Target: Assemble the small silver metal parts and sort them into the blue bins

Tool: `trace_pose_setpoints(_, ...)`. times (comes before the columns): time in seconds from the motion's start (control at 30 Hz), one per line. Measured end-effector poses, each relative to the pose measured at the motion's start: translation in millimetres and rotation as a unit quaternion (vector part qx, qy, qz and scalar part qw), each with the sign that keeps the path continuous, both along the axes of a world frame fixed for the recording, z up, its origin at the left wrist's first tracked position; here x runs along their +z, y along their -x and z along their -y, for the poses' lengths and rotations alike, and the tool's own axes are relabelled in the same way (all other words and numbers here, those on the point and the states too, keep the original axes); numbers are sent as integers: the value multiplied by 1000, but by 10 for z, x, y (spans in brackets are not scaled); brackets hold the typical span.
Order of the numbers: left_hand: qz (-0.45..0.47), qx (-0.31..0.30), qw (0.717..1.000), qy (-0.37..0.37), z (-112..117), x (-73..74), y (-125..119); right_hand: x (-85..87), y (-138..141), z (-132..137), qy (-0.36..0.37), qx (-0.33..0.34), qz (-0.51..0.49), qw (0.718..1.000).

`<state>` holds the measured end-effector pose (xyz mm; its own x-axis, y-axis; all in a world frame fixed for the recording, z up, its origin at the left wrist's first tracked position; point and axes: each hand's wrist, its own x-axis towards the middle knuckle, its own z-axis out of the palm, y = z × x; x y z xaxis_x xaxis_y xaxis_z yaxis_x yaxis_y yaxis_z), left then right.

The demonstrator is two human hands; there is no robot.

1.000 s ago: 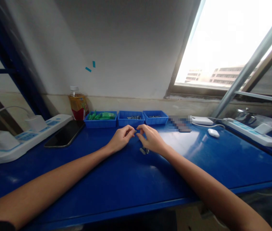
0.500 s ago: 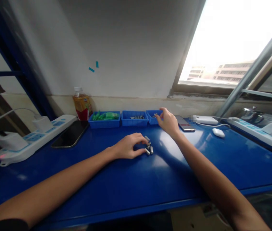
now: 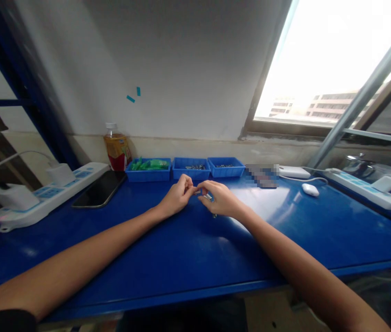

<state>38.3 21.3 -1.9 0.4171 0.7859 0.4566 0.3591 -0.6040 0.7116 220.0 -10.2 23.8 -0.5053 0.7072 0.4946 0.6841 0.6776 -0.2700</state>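
Both hands meet above the middle of the blue table. My left hand [image 3: 177, 197] is closed in a pinch on a small silvery metal piece [image 3: 197, 192], whose exact kind is too small to tell. My right hand [image 3: 223, 199] comes in from the right, thumb and forefinger curled close to the end of that piece. Whatever lies between the right fingertips is too small to make out. Under the right hand a few loose metal pieces [image 3: 214, 215] lie on the table, partly hidden by its fingers.
Along the wall stand a blue bin of green packets [image 3: 149, 164], a middle blue bin [image 3: 191, 174] and a right blue bin [image 3: 226, 172], both with small metal parts. Phones, a drink bottle [image 3: 116, 146], a left power strip [image 3: 48, 198] and a right power strip [image 3: 368, 189] flank them.
My right hand has come back from the right bin to meet my left hand. The left hand has lifted off the loose pieces, moved slightly away from me and closed on one.
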Motion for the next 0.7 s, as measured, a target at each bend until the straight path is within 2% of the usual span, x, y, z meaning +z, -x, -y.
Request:
trace_pose_setpoints(0.13, 14, -6, 1000, -1, -15, 3, 7, -65, 12, -11, -22, -11, 12, 1000)
trace_pose_setpoints(0.3, 9, -31, 999, -12, 26, 23, 4, -65, 19, -37, -33, -41, 12, 999)
trace_pose_setpoints(0.4, -18, -50, 997, -47, 54, 19, 0, -67, 17, -62, -23, -65, 13, 998)
trace_pose_setpoints(0.57, -81, -8, 990, -111, 77, 30, -3, -79, 28, -74, -10, -63, 23, 998)
trace_pose_setpoints(0.7, -72, 21, 991, -110, 60, 44, -2, -58, 9, -46, -8, -55, -38, 998)
